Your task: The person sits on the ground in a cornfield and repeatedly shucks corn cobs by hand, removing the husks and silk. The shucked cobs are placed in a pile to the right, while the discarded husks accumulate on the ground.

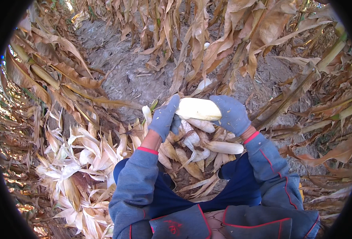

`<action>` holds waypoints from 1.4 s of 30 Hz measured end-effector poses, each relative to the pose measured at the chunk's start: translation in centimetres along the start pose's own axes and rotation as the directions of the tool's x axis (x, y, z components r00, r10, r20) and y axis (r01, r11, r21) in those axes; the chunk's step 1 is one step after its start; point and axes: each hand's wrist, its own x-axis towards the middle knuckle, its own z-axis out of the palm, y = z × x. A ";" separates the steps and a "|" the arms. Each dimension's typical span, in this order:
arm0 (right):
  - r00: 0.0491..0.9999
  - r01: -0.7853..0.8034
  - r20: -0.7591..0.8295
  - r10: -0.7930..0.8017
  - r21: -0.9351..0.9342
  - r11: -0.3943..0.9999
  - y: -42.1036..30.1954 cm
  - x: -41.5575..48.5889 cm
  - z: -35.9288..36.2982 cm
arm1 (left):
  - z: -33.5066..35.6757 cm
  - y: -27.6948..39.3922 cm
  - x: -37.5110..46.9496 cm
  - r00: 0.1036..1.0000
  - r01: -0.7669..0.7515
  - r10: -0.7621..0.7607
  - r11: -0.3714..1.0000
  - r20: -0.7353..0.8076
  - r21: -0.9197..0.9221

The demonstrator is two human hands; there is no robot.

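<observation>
A pale ear of corn in its husk (199, 109) lies level between my hands, in front of my knees. My left hand (166, 116), in a grey work glove, grips its left end, with the thumb on the near side of the ear. The right end is held by my right hand (232, 114), gloved alike; its fingertips are hidden behind the ear. Below the held ear, more husk-covered ears (225, 147) and loose pale husks (191, 140) lie in a heap on the ground between my legs.
A large pile of peeled-back husks (83, 161) spreads at my left. Dry corn stalks and leaves (301, 80) stand on the right, ahead and on the left, some reaching in close to my hands. Bare grey soil (128, 74) shows ahead between the stalks.
</observation>
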 end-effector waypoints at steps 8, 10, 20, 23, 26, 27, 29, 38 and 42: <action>0.965 -0.220 0.253 0.076 0.609 0.762 1.5 -0.4 1.9 | 1.8 -0.4 1.2 0.997 -0.069 0.052 0.908 -0.052 -0.413; 0.933 -0.344 0.336 0.127 0.730 0.590 1.1 -0.8 3.2 | 2.3 -0.3 1.5 0.996 -0.088 0.089 0.851 -0.022 -0.517; 0.739 -0.662 0.666 0.104 0.746 -0.072 -0.1 -1.1 7.1 | 3.4 1.9 1.3 0.992 -0.101 0.119 0.549 -0.041 -0.830; 0.710 -0.702 0.704 -0.030 0.702 -0.120 -0.3 -1.6 6.6 | 2.1 3.2 1.5 0.968 -0.249 0.162 0.485 -0.194 -0.838; 0.640 -0.766 0.750 0.166 0.606 0.216 0.7 -1.9 7.4 | -0.2 4.0 1.4 0.944 -0.319 0.222 0.432 -0.244 -0.844; 0.635 -0.769 0.744 0.206 0.585 0.258 1.2 -1.9 8.2 | -1.2 4.1 1.3 0.945 -0.326 0.161 0.433 -0.284 -0.840; 0.742 -0.615 0.581 0.335 0.390 0.685 3.2 -2.1 9.3 | -3.6 4.1 0.8 0.886 -0.464 0.267 0.523 -0.380 -0.715; 0.666 -0.322 0.716 0.210 0.021 0.947 6.5 -5.8 11.4 | -23.8 4.3 -6.5 0.352 -0.922 0.324 0.278 -0.878 -0.268; 0.650 -0.366 0.716 0.253 0.004 0.930 6.0 -6.7 13.6 | -28.0 1.8 -8.9 0.358 -0.932 0.246 0.031 -0.901 -0.362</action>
